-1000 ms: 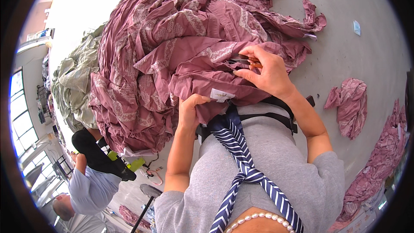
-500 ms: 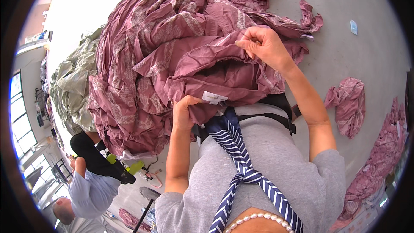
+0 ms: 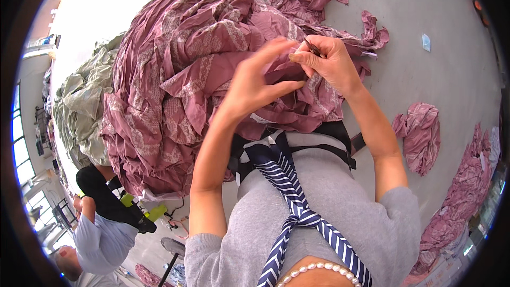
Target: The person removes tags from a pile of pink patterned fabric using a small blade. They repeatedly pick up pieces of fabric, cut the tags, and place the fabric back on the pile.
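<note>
A large heap of dusty-pink patterned fabric (image 3: 212, 42) lies in front of me. Above its near side my right hand (image 3: 326, 61) is closed, with dark, narrow thread snips (image 3: 314, 48) partly hidden in its fingers. My left hand (image 3: 260, 82) is slightly blurred, its thumb and fingers spread apart, and it holds nothing that I can see. Its fingertips are close to the right hand's; I cannot tell whether they touch. Below the left hand, the pink cloth with a white label (image 3: 259, 119) rests against my waist, the label partly covered.
Pale green fabric (image 3: 87, 111) is piled at the left. Another person (image 3: 106, 234) sits at the lower left. A small pink bundle (image 3: 422, 138) lies on the floor to the right, a longer pink pile (image 3: 457, 202) beyond it. A light-blue piece (image 3: 426, 42) lies at the upper right.
My left hand has let go of the cloth by the label and moved up and right to the right hand, its fingers spreading. The dark snips now show in my right hand.
</note>
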The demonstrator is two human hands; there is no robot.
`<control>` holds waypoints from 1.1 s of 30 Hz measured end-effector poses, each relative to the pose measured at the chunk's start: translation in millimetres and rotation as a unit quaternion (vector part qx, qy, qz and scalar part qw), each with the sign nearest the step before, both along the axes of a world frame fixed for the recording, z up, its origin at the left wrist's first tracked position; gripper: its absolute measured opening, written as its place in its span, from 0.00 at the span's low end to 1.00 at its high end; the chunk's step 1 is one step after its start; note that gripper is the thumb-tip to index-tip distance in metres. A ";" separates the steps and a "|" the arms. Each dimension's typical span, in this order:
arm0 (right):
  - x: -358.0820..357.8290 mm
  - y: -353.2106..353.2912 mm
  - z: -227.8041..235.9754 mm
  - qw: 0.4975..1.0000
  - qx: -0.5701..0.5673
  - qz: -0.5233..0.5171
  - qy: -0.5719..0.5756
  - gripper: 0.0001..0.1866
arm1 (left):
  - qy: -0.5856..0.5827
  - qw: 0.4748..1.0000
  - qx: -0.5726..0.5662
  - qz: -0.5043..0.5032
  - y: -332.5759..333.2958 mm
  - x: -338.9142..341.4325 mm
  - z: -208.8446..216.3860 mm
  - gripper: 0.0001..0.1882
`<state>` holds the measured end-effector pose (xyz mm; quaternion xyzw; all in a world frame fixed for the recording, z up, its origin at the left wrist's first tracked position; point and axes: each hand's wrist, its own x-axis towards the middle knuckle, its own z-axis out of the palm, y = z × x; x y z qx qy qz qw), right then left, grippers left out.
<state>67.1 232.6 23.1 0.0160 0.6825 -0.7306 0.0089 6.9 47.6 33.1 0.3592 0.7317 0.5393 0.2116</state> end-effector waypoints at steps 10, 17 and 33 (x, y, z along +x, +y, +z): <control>5.6 18.4 -23.7 0.991 0.082 -0.106 0.000 0.14 | -0.339 0.938 0.067 -0.008 15.2 0.6 -46.4 0.10; 33.0 17.1 -20.9 0.958 0.267 -0.095 0.033 0.16 | -0.368 0.929 0.046 0.023 5.2 -5.8 -39.9 0.10; 23.7 5.8 -25.9 0.976 0.194 -0.086 0.047 0.12 | -0.341 0.939 -0.034 -0.026 2.6 -14.4 -26.0 0.09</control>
